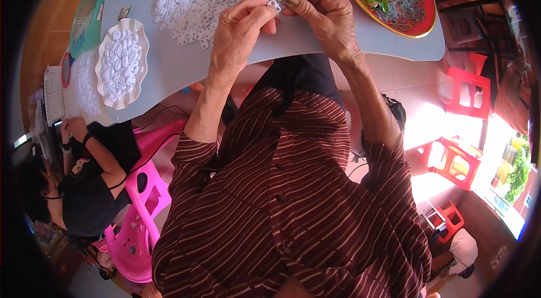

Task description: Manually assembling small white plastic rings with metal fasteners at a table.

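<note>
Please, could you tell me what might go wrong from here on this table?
The small white piece is pinched in the left grip, so it may slip and get lost among the loose pile of white pieces. The red tray of small grey pieces sits near the table's edge, so a bump from the right grip might spill them. The full white dish also stands near an edge and could be knocked.

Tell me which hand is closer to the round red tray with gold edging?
Right. The right hand is just left of the round red tray; the left hand is farther off, on the right hand's left side.
</note>
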### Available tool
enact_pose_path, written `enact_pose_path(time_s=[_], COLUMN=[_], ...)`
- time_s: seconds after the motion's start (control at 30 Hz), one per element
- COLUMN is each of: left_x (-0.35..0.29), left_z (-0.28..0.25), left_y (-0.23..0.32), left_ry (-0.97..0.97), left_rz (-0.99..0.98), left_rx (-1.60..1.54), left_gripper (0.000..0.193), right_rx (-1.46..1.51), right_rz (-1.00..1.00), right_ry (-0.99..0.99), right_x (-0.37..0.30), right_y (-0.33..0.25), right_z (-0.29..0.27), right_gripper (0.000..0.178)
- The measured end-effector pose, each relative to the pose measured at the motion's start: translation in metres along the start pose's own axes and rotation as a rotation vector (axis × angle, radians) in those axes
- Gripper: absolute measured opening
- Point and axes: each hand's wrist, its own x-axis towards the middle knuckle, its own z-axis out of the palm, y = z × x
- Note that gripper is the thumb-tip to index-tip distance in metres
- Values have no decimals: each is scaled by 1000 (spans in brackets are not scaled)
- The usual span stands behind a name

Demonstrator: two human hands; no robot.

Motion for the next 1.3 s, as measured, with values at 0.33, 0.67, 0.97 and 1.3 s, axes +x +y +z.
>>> enact_pose_path(time_s=[0.33,0.67,0.97,1.3], left_x=[-4,-9,-12,-15], left_z=[2,-2,-3,0], left_y=[-5,-3,-6,-7], left_ry=[23,-27,-30,44], left_rz=[73,150,233,205], left_rx=[163,303,285,230], left_gripper=[12,18,15,13], right_rx=[-112,-198,-435,-325], right_rz=[-17,10,-8,24], right_ry=[-11,-55,-67,-44], right_x=[-2,0,-3,-1], right_y=[-1,-5,-13,-13], right_z=[1,0,6,4], right_gripper=[19,12,18,20])
